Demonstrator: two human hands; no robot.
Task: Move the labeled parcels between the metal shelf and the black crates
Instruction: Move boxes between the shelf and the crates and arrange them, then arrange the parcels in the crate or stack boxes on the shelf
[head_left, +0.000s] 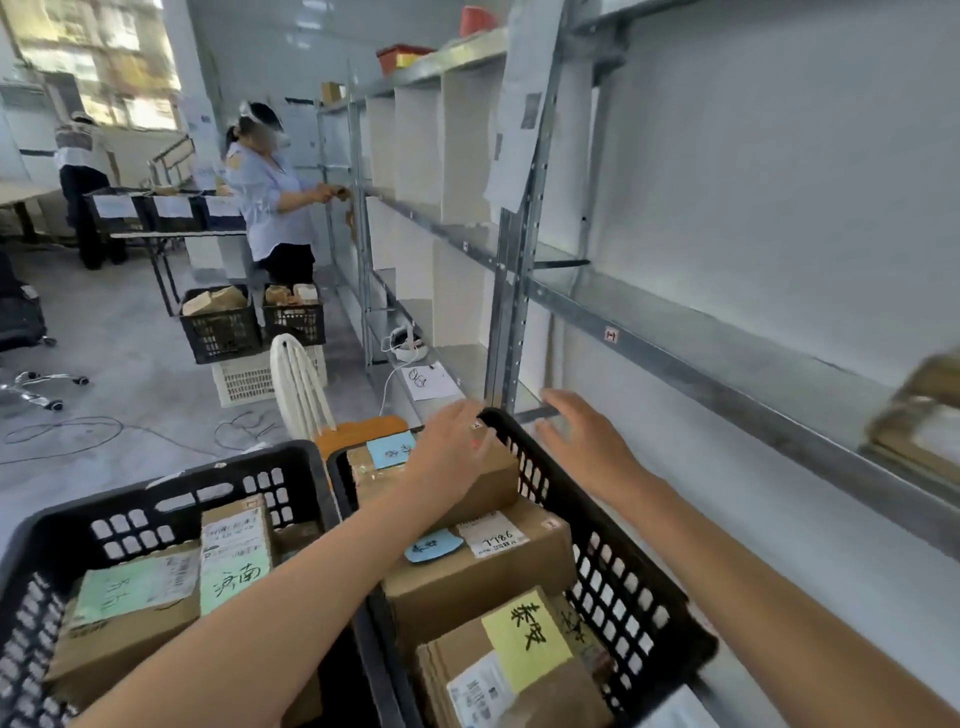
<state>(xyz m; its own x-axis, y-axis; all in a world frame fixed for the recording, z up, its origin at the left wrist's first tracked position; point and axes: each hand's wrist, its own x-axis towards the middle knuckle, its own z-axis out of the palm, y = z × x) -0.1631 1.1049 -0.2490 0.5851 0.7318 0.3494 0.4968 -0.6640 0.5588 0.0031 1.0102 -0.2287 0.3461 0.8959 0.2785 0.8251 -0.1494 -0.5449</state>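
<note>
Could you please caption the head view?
Left hand rests on a parcel in a black crate; right hand hovers open beside it.

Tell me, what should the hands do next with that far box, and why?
The left hand lies on the far box while the right hand hangs open outside the black crate. So probably bring it in over the rim to grip the box's other side.

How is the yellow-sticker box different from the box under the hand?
The yellow-sticker box lies nearest the camera, untouched; the far box has a blue sticker and the left hand resting on it. Both are brown cardboard in the same black crate.
</note>
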